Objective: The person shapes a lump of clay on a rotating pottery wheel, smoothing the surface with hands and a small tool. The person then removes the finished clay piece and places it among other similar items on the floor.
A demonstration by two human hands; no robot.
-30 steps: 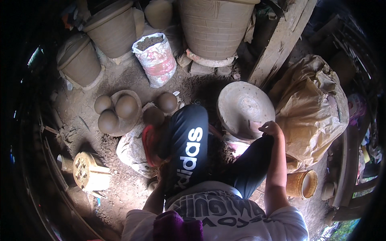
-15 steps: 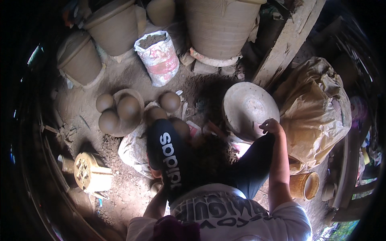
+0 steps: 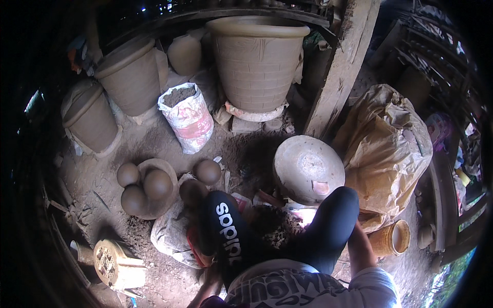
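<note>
I sit low over an earth floor, and my knees in black trousers (image 3: 328,226) fill the lower middle. A round clay-smeared wheel disc (image 3: 307,165) lies just beyond my right knee, with a small pinkish lump near its front edge. My right forearm (image 3: 360,250) runs up behind that knee and its hand is hidden. My left hand (image 3: 209,277) shows only partly beneath my left leg, next to a grey sack (image 3: 172,233), with its fingers out of sight. Several clay balls (image 3: 156,184) sit on and around a shallow dish to the left.
Big unfired clay pots (image 3: 257,59) stand along the back, with a white-and-red sack of soil (image 3: 187,115) between them. A crumpled tan plastic bundle (image 3: 385,149) lies at the right, beside a leaning wooden post (image 3: 339,66). A small yellowish container (image 3: 390,237) and a low stool (image 3: 115,264) sit nearby.
My right hand rested on the near rim of the wheel disc; it has drawn back behind my knee. My legs have shifted to the right in the view.
</note>
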